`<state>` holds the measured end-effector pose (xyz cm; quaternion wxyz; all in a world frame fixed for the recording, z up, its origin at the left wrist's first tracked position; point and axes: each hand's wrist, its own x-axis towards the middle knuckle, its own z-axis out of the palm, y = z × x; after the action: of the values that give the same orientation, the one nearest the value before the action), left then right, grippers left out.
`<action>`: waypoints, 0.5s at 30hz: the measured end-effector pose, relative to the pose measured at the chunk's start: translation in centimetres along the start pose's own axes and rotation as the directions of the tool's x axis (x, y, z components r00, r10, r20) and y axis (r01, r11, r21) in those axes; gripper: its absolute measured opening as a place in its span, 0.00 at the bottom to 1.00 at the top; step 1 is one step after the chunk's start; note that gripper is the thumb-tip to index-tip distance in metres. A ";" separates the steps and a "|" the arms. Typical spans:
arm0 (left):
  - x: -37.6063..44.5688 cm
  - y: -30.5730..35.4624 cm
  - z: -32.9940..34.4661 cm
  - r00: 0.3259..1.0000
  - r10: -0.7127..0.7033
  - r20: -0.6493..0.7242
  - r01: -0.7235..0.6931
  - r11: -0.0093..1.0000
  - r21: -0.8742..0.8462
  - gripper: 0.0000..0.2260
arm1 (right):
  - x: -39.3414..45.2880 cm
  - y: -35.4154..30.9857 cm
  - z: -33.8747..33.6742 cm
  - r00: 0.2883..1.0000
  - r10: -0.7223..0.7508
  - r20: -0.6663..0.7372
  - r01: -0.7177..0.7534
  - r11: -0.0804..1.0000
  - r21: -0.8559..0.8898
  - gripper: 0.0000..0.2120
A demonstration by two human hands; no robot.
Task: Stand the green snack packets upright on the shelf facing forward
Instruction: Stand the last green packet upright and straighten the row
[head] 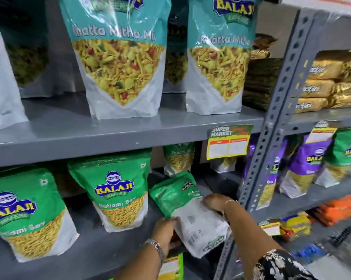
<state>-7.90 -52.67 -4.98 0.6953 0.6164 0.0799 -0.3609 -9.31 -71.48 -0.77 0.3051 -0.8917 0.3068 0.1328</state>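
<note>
A green and white Ratlami Sev packet (187,211) is tilted on the lower shelf (94,251), its back side toward me. My left hand (166,233) grips its lower left edge, and my right hand (216,202) holds its right side. Two green packets stand upright facing forward to the left, one in the middle (118,195) and one at the far left (27,215). Another green packet (178,158) stands further back on the same shelf.
The upper shelf (110,130) carries teal Khatta Mitha Mix packets (118,57). A yellow price tag (229,144) hangs from its edge. A slotted grey upright (271,118) divides the bays. Purple packets (308,160) and gold packs (332,81) fill the right bay.
</note>
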 end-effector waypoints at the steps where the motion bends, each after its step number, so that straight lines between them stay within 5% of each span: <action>1: -0.1 0.1 -0.1 1.000 0.014 -0.011 -0.014 1.000 0.015 0.05 | -0.3 0.3 -0.2 1.000 0.002 0.026 -0.003 1.000 0.030 0.13; 6: -0.2 1.9 0.4 0.979 0.200 -0.036 -0.196 0.976 0.091 0.16 | -1.6 1.2 -0.6 0.984 0.166 0.065 -0.173 0.797 0.578 0.07; 11: 0.7 4.7 1.1 0.906 0.413 -0.086 -0.403 0.908 0.119 0.17 | -0.4 0.3 -2.1 0.979 0.194 0.066 -0.180 0.665 0.725 0.09; 15: 2.4 6.7 1.0 0.827 0.549 -0.123 -0.519 0.829 0.210 0.13 | 1.6 -0.5 -2.1 0.992 0.124 -0.038 -0.043 0.592 0.804 0.09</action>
<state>-2.42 -54.67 -0.70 0.7041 0.7000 -0.0649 -0.1001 -7.68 -73.24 0.38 0.6522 -0.6493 0.3885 -0.0454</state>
